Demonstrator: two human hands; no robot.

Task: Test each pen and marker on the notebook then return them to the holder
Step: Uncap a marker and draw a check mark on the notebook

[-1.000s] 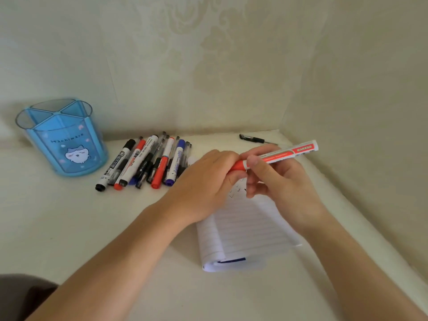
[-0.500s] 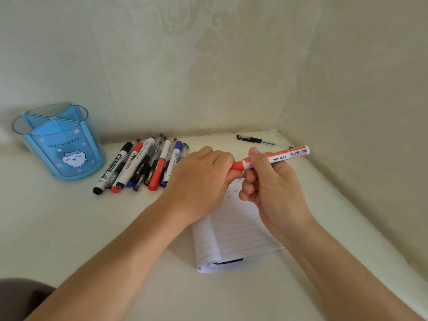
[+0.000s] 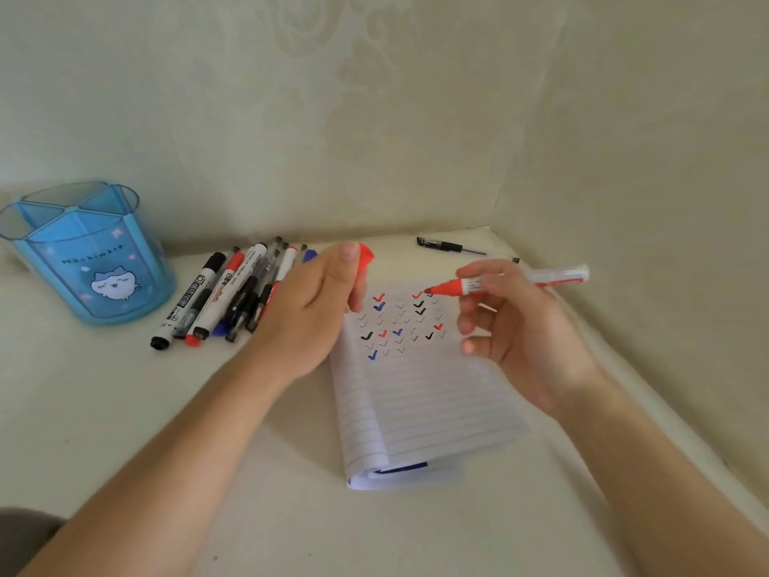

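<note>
Right hand (image 3: 525, 326) grips a red marker (image 3: 516, 282) by the barrel between thumb and fingers, the other fingers loosely curled below. Marker uncapped, lying near level, red tip pointing left over the top rows of the notebook (image 3: 420, 393); tip looks just above the paper, though contact cannot be judged from this angle.

Left hand (image 3: 310, 310) closed around the red cap (image 3: 366, 255), which pokes out beside the thumb. Hand held over the notebook's upper left corner.

Notebook lies open on the desk (image 3: 125, 410), lined page up, earlier pages rolled under at the near edge. Top of the page carries rows of small tick marks in red, blue, black and faint grey.

Pile of pens and markers (image 3: 224, 297) lies on the desk left of the left hand, partly hidden behind it; black, red and blue caps visible.

Blue holder (image 3: 89, 260) stands upright at far left, well apart from the notebook, with divided compartments and a cartoon cat on its side.

One black pen (image 3: 449, 245) lies alone near the back corner, beyond the notebook.
</note>
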